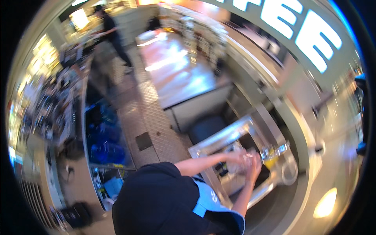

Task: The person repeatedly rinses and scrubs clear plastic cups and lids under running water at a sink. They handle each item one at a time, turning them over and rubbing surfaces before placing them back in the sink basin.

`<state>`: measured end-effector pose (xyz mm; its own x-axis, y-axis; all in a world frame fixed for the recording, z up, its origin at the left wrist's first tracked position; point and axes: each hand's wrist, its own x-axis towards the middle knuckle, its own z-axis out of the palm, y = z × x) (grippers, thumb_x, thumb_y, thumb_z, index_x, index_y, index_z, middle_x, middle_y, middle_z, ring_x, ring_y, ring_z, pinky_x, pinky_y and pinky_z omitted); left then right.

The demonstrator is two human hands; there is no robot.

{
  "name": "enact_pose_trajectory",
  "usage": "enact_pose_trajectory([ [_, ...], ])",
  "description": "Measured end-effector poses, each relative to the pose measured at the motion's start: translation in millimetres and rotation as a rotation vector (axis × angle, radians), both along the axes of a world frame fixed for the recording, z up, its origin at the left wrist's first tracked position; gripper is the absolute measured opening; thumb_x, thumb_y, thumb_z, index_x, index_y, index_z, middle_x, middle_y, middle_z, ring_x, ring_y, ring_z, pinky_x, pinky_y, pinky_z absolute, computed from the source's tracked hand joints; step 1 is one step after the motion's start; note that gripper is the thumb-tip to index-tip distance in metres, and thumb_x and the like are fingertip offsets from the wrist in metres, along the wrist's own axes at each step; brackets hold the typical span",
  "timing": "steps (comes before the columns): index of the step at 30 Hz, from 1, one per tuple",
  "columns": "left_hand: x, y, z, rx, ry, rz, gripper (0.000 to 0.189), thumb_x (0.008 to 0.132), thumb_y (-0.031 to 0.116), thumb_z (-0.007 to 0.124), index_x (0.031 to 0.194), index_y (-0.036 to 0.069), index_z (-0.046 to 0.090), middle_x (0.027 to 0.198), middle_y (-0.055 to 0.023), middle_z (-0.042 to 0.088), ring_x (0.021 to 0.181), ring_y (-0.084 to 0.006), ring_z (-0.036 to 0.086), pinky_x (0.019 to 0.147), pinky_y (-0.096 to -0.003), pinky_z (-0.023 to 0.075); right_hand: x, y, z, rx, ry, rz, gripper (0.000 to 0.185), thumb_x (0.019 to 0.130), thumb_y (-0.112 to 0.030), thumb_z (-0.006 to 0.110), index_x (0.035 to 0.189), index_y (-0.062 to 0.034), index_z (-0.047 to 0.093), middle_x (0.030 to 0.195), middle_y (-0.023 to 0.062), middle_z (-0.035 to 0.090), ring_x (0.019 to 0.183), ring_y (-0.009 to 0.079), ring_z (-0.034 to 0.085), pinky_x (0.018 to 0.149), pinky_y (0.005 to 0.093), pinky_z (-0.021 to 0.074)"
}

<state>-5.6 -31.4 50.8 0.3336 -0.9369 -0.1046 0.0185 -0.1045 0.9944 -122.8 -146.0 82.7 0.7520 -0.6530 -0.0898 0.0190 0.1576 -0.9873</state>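
Observation:
My left hand and my right hand are close together over the steel sink, fingers blurred. Something clear and shiny shows between them; I cannot tell whether it is a vessel or water. Whitish and dark items lie in the basin, partly hidden by my hands and forearms. Just beyond my right hand are a shiny metal fitting, perhaps the tap, and a yellow item. A clear round container stands at the sink's far corner.
A long steel counter extends away, beside shelving with many items. To the left are a cluttered counter and blue bottles under a worktop. A person in dark clothes stands farther along the textured floor.

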Motion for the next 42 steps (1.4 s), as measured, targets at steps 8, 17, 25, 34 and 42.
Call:
enact_pose_trajectory([
  [8, -47.6, -20.5, 16.1, 0.148, 0.017, 0.531, 0.060, 0.090, 0.058, 0.055, 0.108, 0.000, 0.060, 0.083, -0.0120, 0.066, 0.076, -0.0181, 0.062, 0.069, -0.0332, 0.0485, 10.8, 44.5, 0.6, -0.727, 0.404, -0.525, 0.056, 0.100, -0.039, 0.039, 0.137, 0.0035, 0.039, 0.131, 0.0298, 0.049, 0.117, 0.0406, 0.052, 0.097, 0.0428, 0.0413],
  [17, -19.5, -47.4, 8.6, 0.010, 0.094, 0.522, 0.062, 0.090, 0.062, 0.052, 0.101, 0.001, 0.059, 0.087, -0.0098, 0.064, 0.080, -0.0150, 0.060, 0.074, -0.0317, 0.0490, 30.7, 57.1, 18.1, -0.905, 0.286, -0.805, 0.047, 0.096, -0.037, 0.054, 0.114, 0.0058, 0.055, 0.100, 0.0241, 0.066, 0.096, 0.0415, 0.062, 0.086, 0.0463, 0.0472],
  [25, -3.9, -19.5, 17.3, -0.081, 1.067, -0.312, 0.076, 0.090, 0.072, 0.037, 0.122, 0.006, 0.056, 0.105, -0.0127, 0.067, 0.089, -0.0272, 0.067, 0.080, -0.0401, 0.0553, -10.8, -28.9, 14.0, 0.256, -0.045, 0.052, 0.040, 0.079, -0.020, 0.078, 0.109, -0.0003, 0.060, 0.091, 0.0052, 0.066, 0.077, 0.0119, 0.064, 0.070, 0.0268, 0.0514],
  [34, -0.2, -39.0, 24.2, 0.675, 0.514, -0.235, 0.072, 0.094, 0.066, 0.031, 0.132, 0.008, 0.051, 0.122, -0.0102, 0.062, 0.109, -0.0286, 0.061, 0.085, -0.0466, 0.0525, -25.0, -0.8, -24.7, 0.870, -0.119, -0.175, 0.042, 0.090, -0.048, 0.058, 0.107, -0.0099, 0.062, 0.100, 0.0086, 0.068, 0.091, 0.0251, 0.065, 0.085, 0.0419, 0.0525],
  [42, -5.0, -43.1, 20.3, 0.587, -0.026, -0.058, 0.080, 0.085, 0.067, 0.055, 0.111, -0.009, 0.057, 0.086, -0.0106, 0.066, 0.079, -0.0205, 0.064, 0.068, -0.0397, 0.0552, 2.2, 26.6, -20.8, 0.128, 0.272, -0.602, 0.062, 0.096, -0.047, 0.048, 0.130, 0.0044, 0.041, 0.123, 0.0204, 0.056, 0.109, 0.0323, 0.058, 0.096, 0.0433, 0.0457],
])
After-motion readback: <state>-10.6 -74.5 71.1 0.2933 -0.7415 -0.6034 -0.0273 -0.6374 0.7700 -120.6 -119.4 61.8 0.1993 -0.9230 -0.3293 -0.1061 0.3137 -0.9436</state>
